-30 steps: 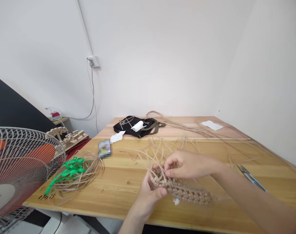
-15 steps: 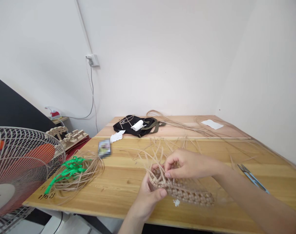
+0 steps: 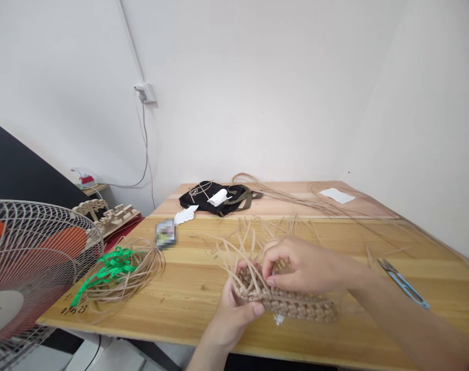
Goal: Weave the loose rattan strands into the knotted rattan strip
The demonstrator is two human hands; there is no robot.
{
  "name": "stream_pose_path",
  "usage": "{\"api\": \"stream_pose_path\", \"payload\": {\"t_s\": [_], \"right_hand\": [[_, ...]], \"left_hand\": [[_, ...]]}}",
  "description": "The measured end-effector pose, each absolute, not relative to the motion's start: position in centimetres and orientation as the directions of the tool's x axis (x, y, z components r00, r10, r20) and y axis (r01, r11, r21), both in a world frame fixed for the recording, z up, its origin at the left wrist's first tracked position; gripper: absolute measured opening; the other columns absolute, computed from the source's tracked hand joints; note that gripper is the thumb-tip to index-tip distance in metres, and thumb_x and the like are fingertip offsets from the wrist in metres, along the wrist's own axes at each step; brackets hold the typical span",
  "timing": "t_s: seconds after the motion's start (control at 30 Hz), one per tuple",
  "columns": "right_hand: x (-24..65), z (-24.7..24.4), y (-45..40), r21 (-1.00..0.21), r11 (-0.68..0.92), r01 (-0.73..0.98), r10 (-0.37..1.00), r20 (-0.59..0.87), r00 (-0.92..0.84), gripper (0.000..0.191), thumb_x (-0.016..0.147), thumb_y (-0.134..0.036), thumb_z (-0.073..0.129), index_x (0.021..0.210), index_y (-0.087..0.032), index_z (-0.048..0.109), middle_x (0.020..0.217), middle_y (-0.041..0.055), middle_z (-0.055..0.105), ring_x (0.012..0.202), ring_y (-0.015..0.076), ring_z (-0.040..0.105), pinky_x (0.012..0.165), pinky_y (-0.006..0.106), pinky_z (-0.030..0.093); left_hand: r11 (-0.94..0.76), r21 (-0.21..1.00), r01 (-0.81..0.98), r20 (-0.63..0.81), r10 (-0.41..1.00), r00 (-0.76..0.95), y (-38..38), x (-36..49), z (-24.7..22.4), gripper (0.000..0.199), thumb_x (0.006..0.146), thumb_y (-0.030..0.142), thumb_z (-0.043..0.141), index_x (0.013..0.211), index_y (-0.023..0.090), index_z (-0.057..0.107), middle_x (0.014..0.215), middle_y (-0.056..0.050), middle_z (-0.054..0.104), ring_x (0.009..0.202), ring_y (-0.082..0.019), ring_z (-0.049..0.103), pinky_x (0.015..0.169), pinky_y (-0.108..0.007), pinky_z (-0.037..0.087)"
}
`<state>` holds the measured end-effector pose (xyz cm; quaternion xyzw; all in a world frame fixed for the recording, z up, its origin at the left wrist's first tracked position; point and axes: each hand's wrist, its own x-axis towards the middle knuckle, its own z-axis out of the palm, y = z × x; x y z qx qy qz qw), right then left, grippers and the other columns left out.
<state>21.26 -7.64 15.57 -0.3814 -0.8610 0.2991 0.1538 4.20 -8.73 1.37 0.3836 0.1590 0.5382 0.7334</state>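
Note:
A half-woven basket of tan cord, with many loose strand ends standing up from its far and left sides, is held just over the front of the table. My left hand grips its left end, thumb on the near wall and fingers behind. My right hand is closed above the basket's middle, thumb and forefinger pinched at a strand by the rim. The pinched part of that strand is mostly covered by the fingers.
Blue-handled thread snips lie at right. A coil of tan strands with a green tape measure rests at left beside a fan. Behind are a black bag, long strands and white paper.
My right hand has shifted slightly right, its pinch still near the rim. The basket has tilted a little, its left end slightly left. My left hand keeps its grip.

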Motion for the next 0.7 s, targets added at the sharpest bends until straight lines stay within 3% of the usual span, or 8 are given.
{"api": "stream_pose_path", "payload": {"t_s": [0.27, 0.47, 0.7], "right_hand": [[21.6, 14.8, -9.0, -0.527, 0.625, 0.576, 0.741, 0.167, -0.651, 0.012, 0.077, -0.008, 0.064, 0.082, -0.019, 0.066, 0.095, 0.0041, 0.068, 0.093, 0.0196, 0.059, 0.084, 0.034, 0.045], [21.5, 13.7, -9.9, -0.446, 0.653, 0.612, 0.751, 0.278, -0.599, 0.018, 0.077, -0.01, 0.069, 0.089, -0.021, 0.062, 0.096, 0.0031, 0.066, 0.092, 0.0202, 0.059, 0.081, 0.035, 0.046], [21.9, 10.2, -8.7, -0.311, 0.71, 0.632, 0.688, 0.503, -0.524, 0.015, 0.083, -0.009, 0.056, 0.089, -0.022, 0.061, 0.097, 0.0052, 0.067, 0.092, 0.0221, 0.06, 0.082, 0.04, 0.047]], "left_hand": [[0.106, 0.736, -0.669, 0.199, 0.91, 0.363, -8.9, 4.2, 1.9, 0.061, 0.053, 0.025, 0.09, 0.108, 0.024, 0.063, 0.104, -0.004, 0.067, 0.098, -0.021, 0.063, 0.085, -0.03, 0.048], [0.127, 0.742, -0.658, 0.151, 0.925, 0.35, -8.5, 4.6, 1.9, 0.064, 0.052, 0.025, 0.09, 0.109, 0.023, 0.061, 0.108, -0.005, 0.067, 0.103, -0.024, 0.063, 0.087, -0.033, 0.048], [0.213, 0.715, -0.666, 0.08, 0.921, 0.381, -6.5, 6.0, 2.3, 0.061, 0.049, 0.017, 0.09, 0.102, 0.021, 0.061, 0.111, -0.007, 0.069, 0.106, -0.025, 0.064, 0.089, -0.034, 0.049]]}}
